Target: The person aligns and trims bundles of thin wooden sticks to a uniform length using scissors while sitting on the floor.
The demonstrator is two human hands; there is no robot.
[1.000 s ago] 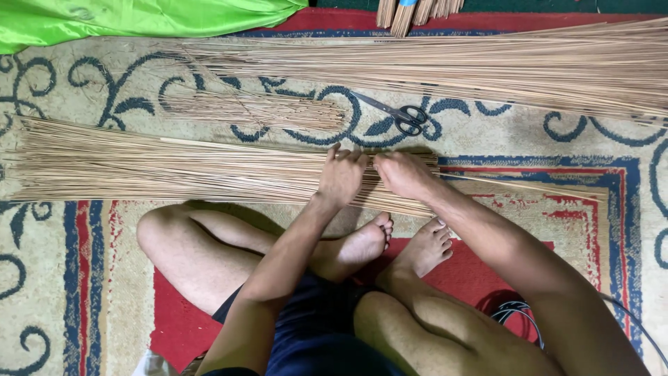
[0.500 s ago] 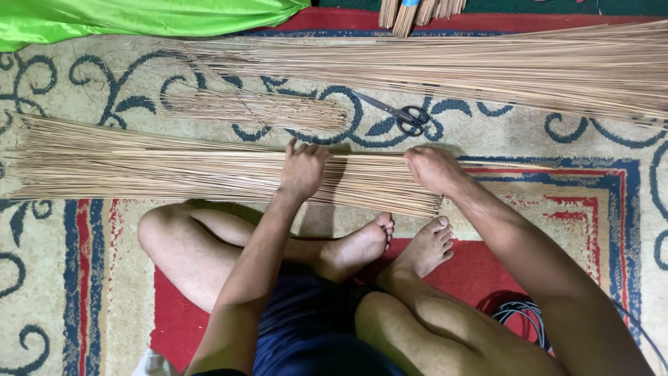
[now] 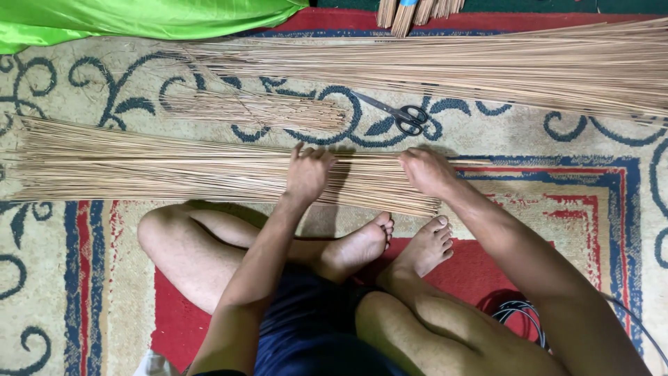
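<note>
A long flat bundle of thin tan sticks [image 3: 160,170] lies across the patterned carpet in front of my crossed legs. My left hand [image 3: 307,174] lies palm-down on its middle, fingers curled over the far edge. My right hand [image 3: 426,170] grips the sticks close to the bundle's right end, about a hand's width from my left hand. A few single sticks [image 3: 473,162] poke out to the right past my right hand. My bare feet [image 3: 390,244] rest just below the bundle.
A second, larger spread of sticks [image 3: 487,66] lies across the top. A small heap of short stick pieces [image 3: 264,111] and black-handled scissors [image 3: 403,115] sit between the two. Green cloth [image 3: 139,17] lies top left, black cable [image 3: 518,313] by my right knee.
One second ago my hands were together at the middle of the bundle. They slid apart, left hand leftward and right hand rightward, and have since drawn slightly inward.
</note>
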